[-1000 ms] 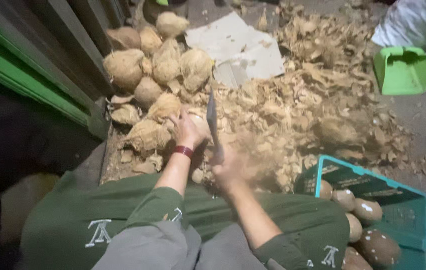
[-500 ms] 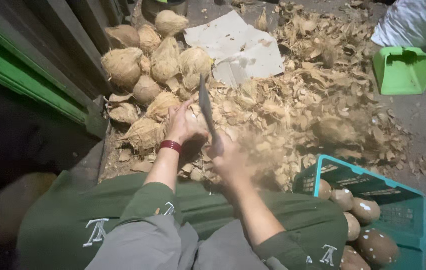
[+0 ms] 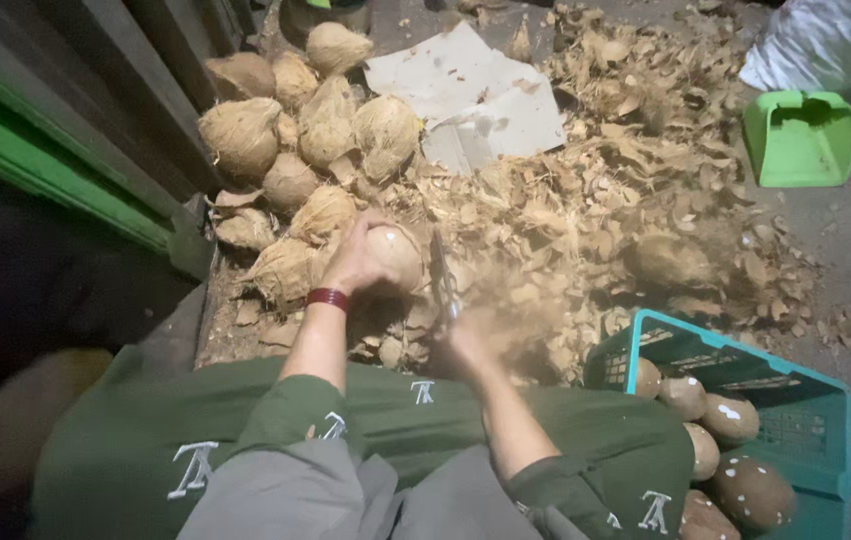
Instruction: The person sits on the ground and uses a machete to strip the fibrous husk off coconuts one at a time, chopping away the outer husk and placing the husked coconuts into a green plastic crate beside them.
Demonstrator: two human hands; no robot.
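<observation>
A: From the head view, what is the left hand point(image 3: 353, 262) doing?

B: It is wrapped over the top of a round, pale tan, partly husked coconut point(image 3: 392, 256), pinning it just in front of the knees, at the edge of the heap of dry brown husk shavings point(image 3: 585, 215).

A: And the right hand point(image 3: 465, 338)?

B: Blurred, fist clenched around the handle of a long dark steel blade point(image 3: 442, 275) whose edge meets the coconut's right side.

A: How would that nut handle?

B: I judge it heavy, hard and stiff, with fibrous skin that grips well. Being round it could roll, so hold it from above, on the side away from the blade.

A: Nearby?

B: Unhusked fibrous brown coconuts point(image 3: 295, 140) are piled to the left; cleaned dark ones sit in a teal plastic crate point(image 3: 795, 385) on the right.
</observation>
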